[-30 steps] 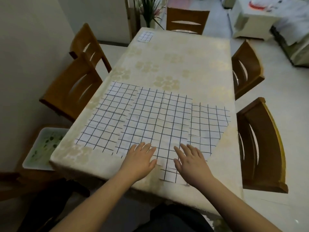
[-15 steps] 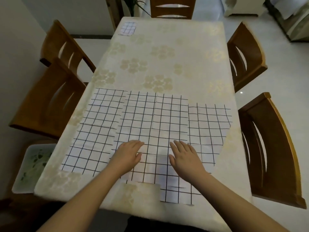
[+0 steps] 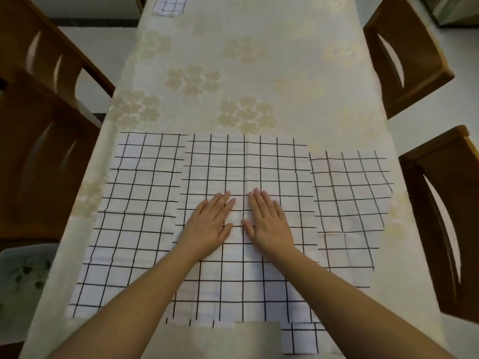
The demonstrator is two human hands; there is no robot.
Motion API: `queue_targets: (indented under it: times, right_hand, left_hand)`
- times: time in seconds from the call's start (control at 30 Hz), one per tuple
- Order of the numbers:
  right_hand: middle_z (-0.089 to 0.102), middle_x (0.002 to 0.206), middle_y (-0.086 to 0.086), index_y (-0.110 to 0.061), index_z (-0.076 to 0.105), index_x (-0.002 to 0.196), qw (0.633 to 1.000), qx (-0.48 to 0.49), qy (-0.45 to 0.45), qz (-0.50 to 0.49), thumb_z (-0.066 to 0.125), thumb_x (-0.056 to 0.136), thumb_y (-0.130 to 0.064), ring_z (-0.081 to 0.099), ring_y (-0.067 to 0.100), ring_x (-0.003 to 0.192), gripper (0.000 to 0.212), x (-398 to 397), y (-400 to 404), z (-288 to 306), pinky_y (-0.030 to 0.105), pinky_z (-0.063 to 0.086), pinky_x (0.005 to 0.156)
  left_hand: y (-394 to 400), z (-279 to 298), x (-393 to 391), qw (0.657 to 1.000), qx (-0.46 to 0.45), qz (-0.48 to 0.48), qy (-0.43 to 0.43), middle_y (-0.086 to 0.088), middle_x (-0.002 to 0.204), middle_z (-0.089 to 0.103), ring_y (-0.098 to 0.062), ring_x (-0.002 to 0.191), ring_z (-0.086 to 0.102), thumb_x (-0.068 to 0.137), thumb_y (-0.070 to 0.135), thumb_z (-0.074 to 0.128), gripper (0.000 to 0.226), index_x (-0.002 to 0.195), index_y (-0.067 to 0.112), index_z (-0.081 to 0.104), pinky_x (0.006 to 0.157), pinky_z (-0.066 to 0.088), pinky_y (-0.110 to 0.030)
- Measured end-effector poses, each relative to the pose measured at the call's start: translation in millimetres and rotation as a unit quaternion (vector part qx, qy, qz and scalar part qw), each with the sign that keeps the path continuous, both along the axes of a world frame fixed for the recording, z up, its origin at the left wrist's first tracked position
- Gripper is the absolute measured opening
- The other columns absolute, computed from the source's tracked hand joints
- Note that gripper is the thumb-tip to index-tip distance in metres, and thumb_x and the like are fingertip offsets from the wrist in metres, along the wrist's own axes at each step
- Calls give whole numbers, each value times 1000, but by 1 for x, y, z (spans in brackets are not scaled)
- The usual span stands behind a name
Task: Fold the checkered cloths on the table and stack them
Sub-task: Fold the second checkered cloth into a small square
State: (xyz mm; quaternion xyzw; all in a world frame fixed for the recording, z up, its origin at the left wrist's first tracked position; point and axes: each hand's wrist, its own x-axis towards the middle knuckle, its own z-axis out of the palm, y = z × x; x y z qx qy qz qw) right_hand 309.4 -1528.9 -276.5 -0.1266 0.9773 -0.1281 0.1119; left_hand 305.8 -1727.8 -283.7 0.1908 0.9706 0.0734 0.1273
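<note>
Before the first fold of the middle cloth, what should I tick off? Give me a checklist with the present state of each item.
1. Both hands flat on the middle cloth: ok, left hand and right hand lie open on it.
2. Cloth spread out: ok.
3. Far edge free: ok.
4. Near edge free: cannot tell, arms hide it.
5. Side cloths clear of it: not ok, left cloth and right cloth meet its edges.
6. Folded cloth for stacking: ok, at the far end.
</note>
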Motion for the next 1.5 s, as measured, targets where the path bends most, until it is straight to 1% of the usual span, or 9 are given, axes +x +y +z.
queue_targets:
  times: [0.17,0.33,0.5,0.6,0.7,0.93,1.13,1.3,1.5]
  right_hand:
    - [-18,160,-9,-32,-8,154,999,44,-4,-23,16,97,-63,-20,10,147,69,-4,39,-8,36,-11,119]
    - [-24,159,-12,-35,-14,152,997,57,-31,-47,11,93,-70,-25,7,145,73,-3,82,-1,36,-10,120]
    - [19,161,-1,-24,29,152,999,36,31,-1,23,94,-63,10,17,149,70,-5,100,-1,38,3,120]
    - [53,142,4,-18,57,133,993,2,118,28,40,96,-48,40,24,137,51,-3,105,-4,43,20,116]
    - [65,124,3,-19,68,117,978,-31,200,44,54,95,-34,56,26,121,30,-2,106,-10,45,35,108]
    - [72,102,-3,-21,75,96,963,-62,260,41,65,91,-32,64,24,102,16,-3,107,-11,40,42,97]
    - [74,98,-1,-17,76,92,954,-87,287,23,64,90,-31,63,26,97,18,-5,109,13,39,43,88]
    - [72,84,0,-14,74,93,947,-92,306,25,58,93,-31,64,24,81,24,-21,115,69,33,40,77]
    - [73,89,5,-10,74,98,919,-113,377,27,64,94,-24,65,26,85,18,-38,119,157,39,45,80]
  left_hand:
    - [-31,-10,-1,999,-23,2,27,7,163,-7,-13,150,-7,96,63,17,71,156,30,0,120,0,-40]
    - [-61,-8,-1,999,-27,12,16,6,164,-8,-13,150,-8,96,65,16,73,156,27,-1,120,1,-40]
    - [-67,3,-7,999,-4,-7,40,-2,161,22,-20,148,19,100,52,19,61,153,22,28,118,12,-39]
    - [-64,2,-10,995,20,-25,93,-10,146,48,-27,135,43,98,42,32,53,139,14,52,111,27,-41]
    - [-65,-6,-8,988,49,-46,141,-10,133,60,-29,125,55,96,34,42,42,126,14,64,106,38,-44]
    - [-64,-11,-5,970,95,-31,220,-3,113,72,-27,109,65,87,19,66,18,103,15,74,99,44,-42]
    - [-54,27,-6,962,125,-6,242,0,91,73,-22,87,67,89,24,60,17,93,14,74,83,46,-35]
    - [-50,85,-23,960,144,-2,239,0,78,73,-23,71,69,93,27,56,23,91,13,74,73,53,-38]
    - [-45,178,-39,920,161,-8,358,-4,80,74,-25,73,69,97,25,60,21,94,8,73,71,53,-39]
